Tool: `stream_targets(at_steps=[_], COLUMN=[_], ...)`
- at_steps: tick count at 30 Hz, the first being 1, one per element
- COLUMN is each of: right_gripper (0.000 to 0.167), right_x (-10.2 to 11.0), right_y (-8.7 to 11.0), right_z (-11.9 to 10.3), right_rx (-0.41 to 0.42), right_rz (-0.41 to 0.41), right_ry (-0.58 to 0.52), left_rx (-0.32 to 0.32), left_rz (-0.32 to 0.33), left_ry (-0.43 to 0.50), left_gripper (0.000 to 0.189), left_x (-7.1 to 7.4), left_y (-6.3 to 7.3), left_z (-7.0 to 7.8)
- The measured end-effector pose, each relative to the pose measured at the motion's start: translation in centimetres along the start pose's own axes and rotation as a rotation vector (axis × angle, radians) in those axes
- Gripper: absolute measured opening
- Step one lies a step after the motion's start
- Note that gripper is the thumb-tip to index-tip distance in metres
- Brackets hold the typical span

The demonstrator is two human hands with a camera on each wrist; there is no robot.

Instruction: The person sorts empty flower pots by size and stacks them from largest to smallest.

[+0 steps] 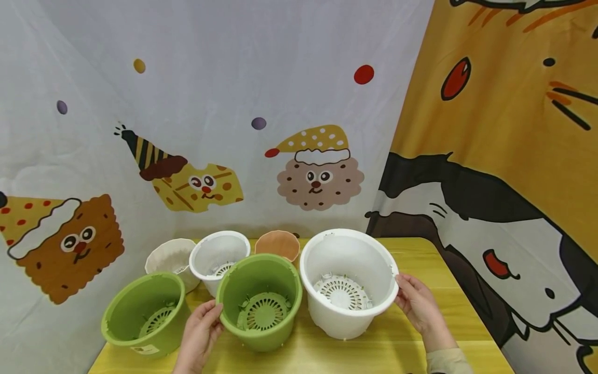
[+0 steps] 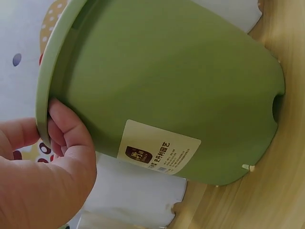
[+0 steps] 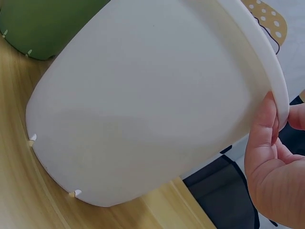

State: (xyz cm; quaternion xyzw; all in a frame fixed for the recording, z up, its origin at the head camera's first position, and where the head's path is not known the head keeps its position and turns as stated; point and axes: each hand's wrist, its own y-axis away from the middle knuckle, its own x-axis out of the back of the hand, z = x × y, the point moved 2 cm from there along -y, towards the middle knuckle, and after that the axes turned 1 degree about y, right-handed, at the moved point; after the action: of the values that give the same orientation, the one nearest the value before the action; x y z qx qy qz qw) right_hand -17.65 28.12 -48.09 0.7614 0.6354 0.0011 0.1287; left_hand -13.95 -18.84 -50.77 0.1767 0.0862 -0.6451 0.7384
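My left hand (image 1: 202, 332) pinches the rim of a green plastic flower pot (image 1: 261, 340) from its left side, thumb and fingers on either face of the lip. A cream label (image 2: 159, 145) shows on that pot's outer wall in the left wrist view. On the right, my right hand (image 1: 420, 305) pinches the rim of a large white flower pot (image 1: 336, 318), fingers tucked under the lip. Both pots have slotted bottoms and are close beside each other, the green one left of the white. The white pot's outer wall looks plain in the right wrist view.
A second green pot (image 1: 175, 330) stands at the left front. Behind are a cream pot (image 1: 161, 254), a smaller white pot (image 1: 212, 283) and a terracotta-coloured pot (image 1: 277, 243). All are on a yellow wood-grain table (image 1: 420, 259), with a printed curtain (image 1: 289, 52) behind it.
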Motion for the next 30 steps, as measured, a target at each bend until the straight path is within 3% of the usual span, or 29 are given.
stream_targets(at_steps=[7, 12, 18, 22, 30], right_gripper=[0.021, 0.022, 0.022, 0.023, 0.028], right_x=[0.0, 0.0, -0.1, -0.2, -0.2], right_y=[0.0, 0.0, 0.1, 0.2, 0.2], right_z=[0.0, 0.0, 0.0, -0.1, 0.0], right_rx=[-0.004, 0.003, 0.017, 0.019, 0.019], right_rz=[0.004, 0.004, -0.002, -0.003, -0.004], right_ry=[-0.024, -0.018, -0.024, -0.020, -0.019], left_rx=[0.002, -0.033, -0.035, -0.050, -0.140], left_rz=[-0.045, -0.114, -0.159, -0.173, -0.287], left_ry=[0.100, 0.195, 0.258, 0.266, 0.415], left_gripper=[0.025, 0.013, 0.015, 0.015, 0.025], left_x=[-0.1, 0.0, 0.3, 0.2, 0.1], left_y=[0.1, 0.1, 0.5, 1.0, 2.1], left_z=[-0.2, -0.5, -0.5, 0.0, 2.0])
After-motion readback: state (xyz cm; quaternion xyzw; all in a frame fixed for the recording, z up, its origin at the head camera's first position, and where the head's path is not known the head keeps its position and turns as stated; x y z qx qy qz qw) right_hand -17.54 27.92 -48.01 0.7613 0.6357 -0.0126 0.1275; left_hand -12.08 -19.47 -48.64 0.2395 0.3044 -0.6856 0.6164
